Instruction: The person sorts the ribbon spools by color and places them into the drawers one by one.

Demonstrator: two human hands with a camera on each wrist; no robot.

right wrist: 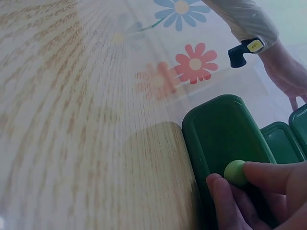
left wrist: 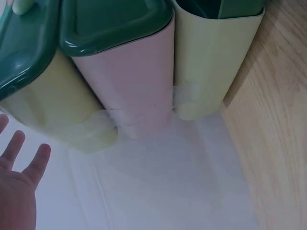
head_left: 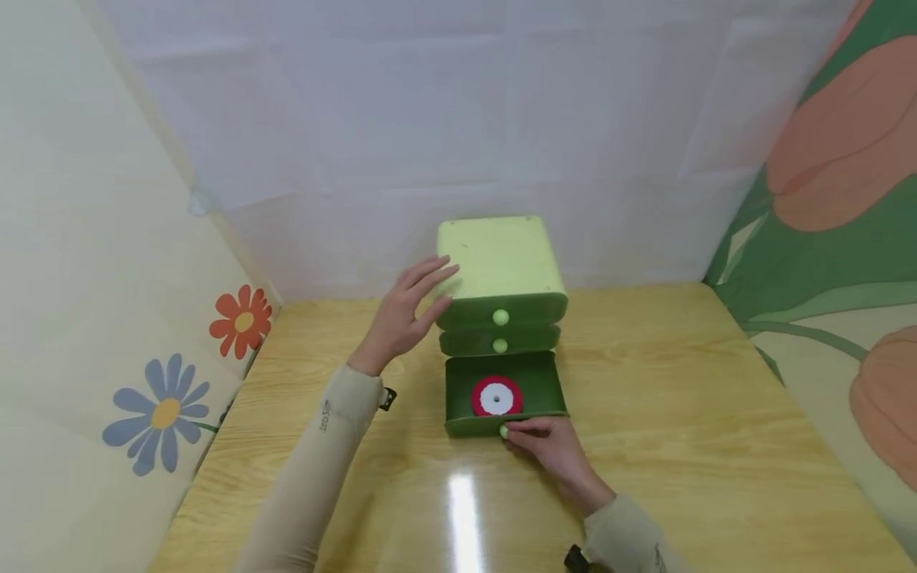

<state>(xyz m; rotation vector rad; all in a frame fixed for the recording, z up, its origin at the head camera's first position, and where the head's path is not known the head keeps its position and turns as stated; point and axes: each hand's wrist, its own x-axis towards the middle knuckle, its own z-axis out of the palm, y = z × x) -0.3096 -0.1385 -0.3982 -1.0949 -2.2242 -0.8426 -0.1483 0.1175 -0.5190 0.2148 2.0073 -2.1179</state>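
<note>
A small drawer cabinet [head_left: 501, 255] with a pale yellow-green top and dark green drawer fronts stands on the table. Its bottom drawer [head_left: 540, 382] is pulled out, and inside lies a red disc-shaped roll [head_left: 477, 395] with a white centre and a small hole. My right hand [head_left: 559, 455] pinches the round light-green knob [right wrist: 235, 172] of that drawer between thumb and fingers. At the cabinet's upper left side is my left hand [head_left: 404, 318], fingers spread and fairly straight; whether they touch it I cannot tell. The left wrist view shows the pink middle tier [left wrist: 132, 86].
The wooden table [head_left: 666, 382] extends around the cabinet, with a white cloth wall [head_left: 358, 143] behind. Flower-patterned panels stand left and right, among them a red flower [head_left: 243, 321]. Clear tape [left wrist: 184, 96] crosses the joins between the tiers.
</note>
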